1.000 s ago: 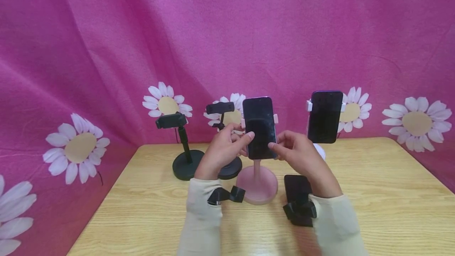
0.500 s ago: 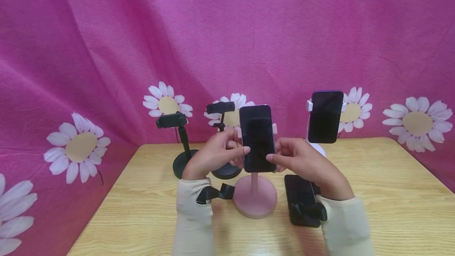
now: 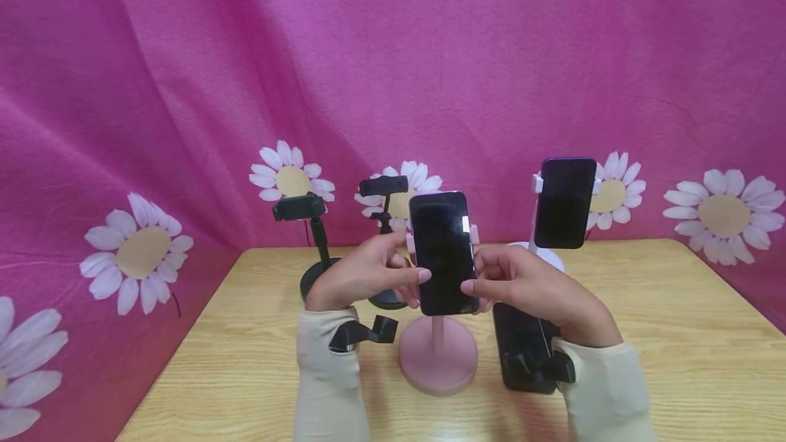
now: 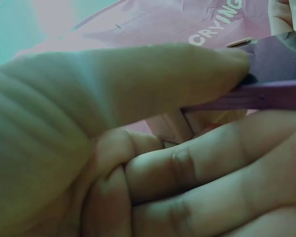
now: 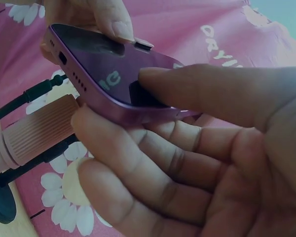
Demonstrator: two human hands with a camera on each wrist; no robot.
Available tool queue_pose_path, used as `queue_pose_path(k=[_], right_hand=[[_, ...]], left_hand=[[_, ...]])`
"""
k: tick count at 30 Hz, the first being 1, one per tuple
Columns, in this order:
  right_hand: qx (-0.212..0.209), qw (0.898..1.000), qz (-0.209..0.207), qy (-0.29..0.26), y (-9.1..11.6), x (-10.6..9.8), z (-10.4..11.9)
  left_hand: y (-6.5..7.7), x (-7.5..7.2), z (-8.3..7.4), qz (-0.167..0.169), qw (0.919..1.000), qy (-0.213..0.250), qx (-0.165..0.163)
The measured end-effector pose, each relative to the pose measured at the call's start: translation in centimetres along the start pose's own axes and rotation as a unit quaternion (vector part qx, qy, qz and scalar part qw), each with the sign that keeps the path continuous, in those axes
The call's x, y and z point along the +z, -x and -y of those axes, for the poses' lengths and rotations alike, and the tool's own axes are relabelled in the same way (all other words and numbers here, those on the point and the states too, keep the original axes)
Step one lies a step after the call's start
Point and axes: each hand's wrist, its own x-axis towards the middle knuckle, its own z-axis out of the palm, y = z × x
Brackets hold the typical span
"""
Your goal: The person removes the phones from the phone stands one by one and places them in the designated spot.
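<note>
- Phone with a dark glass screen and a purple rim (image 3: 441,251) stands upright between the pale pink side clips of a round-based pink stand (image 3: 438,367); those clips flank it at nine and three o'clock, presumably to grip its edges.
- Left hand (image 3: 368,275) pinches the phone between thumb and fingers, thumb over the screen at eight o'clock, fingers lying together along the edge and behind.
- Right hand (image 3: 531,285) pinches likewise, its thumb at five o'clock; the foremost fingertips look slightly parted underneath. Gripping both low corners seems meant to keep the phone steady and face-on to the person.
- Forearms in cream sleeves (image 3: 331,387) rise from seven and five o'clock, wrists bent inward, palms turned towards each other.
- Around the pink base, a black phone (image 3: 514,333) lies flat at three o'clock, partly behind the right wrist; a white stand (image 3: 549,259) holds another dark phone (image 3: 565,203) at two, apparently for viewing.
</note>
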Motion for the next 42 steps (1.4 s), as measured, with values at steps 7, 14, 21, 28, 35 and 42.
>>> queue_pose_path(k=[7,14,21,28,35,42], right_hand=[[0.002,1.000,0.015,-0.020,0.1,0.0,0.0],[0.008,0.999,0.021,-0.027,0.1,0.0,-0.1],[0.000,0.998,0.025,-0.049,-0.3,0.2,-0.4],[-0.008,0.994,0.022,-0.106,-1.4,1.1,-0.9],[-0.007,0.985,0.034,-0.170,-1.9,1.6,-1.5],[0.027,0.994,-0.049,-0.089,-2.6,2.8,-0.9]], left_hand=[[0.1,-0.1,-0.2,0.019,0.9998,0.009,-0.005],[0.1,-0.1,-0.1,0.023,0.9997,0.011,-0.002],[0.1,-0.1,0.0,0.006,1.0000,-0.005,0.001],[0.0,-0.3,0.2,-0.079,0.9948,-0.044,0.047],[-0.2,-0.4,0.4,-0.123,0.9878,-0.023,0.092],[-0.7,-0.4,0.7,-0.143,0.9817,-0.061,0.111]])
